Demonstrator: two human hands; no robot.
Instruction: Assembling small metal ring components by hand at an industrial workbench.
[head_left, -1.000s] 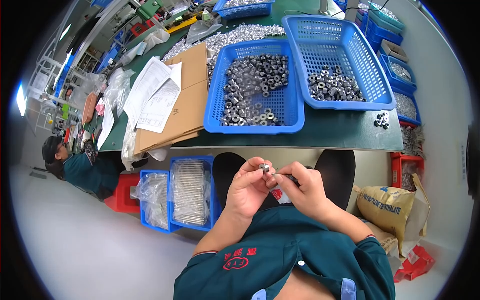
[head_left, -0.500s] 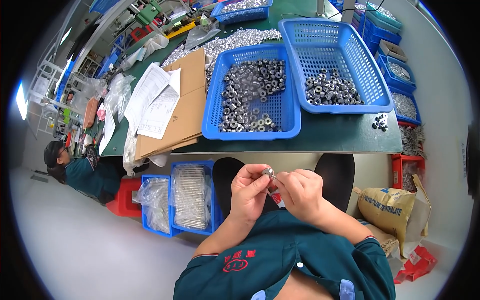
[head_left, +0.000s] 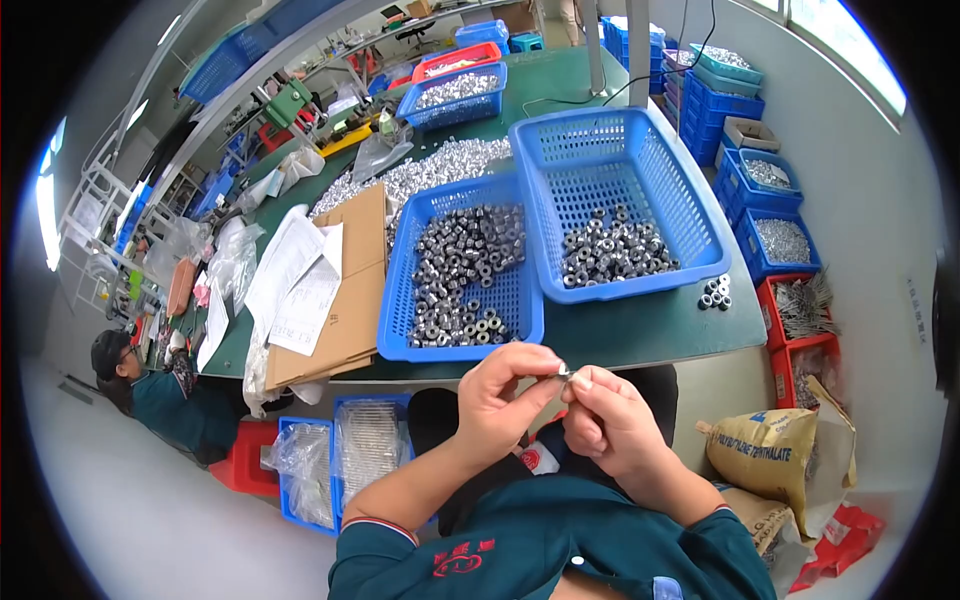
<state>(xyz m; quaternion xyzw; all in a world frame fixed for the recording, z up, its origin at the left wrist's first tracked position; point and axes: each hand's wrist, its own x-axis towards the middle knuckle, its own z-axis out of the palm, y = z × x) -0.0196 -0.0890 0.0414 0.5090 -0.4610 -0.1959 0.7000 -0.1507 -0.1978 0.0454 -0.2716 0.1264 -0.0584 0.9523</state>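
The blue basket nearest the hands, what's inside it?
The blue basket holds a heap of small grey metal nuts. What lies beneath the heap, I can't see.

Green worktable [head_left: 640, 335] — grey floor [head_left: 130, 500], pale wall [head_left: 870, 190]

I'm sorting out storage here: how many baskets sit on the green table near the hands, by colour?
Blue baskets: 3
Red baskets: 1
Total: 4
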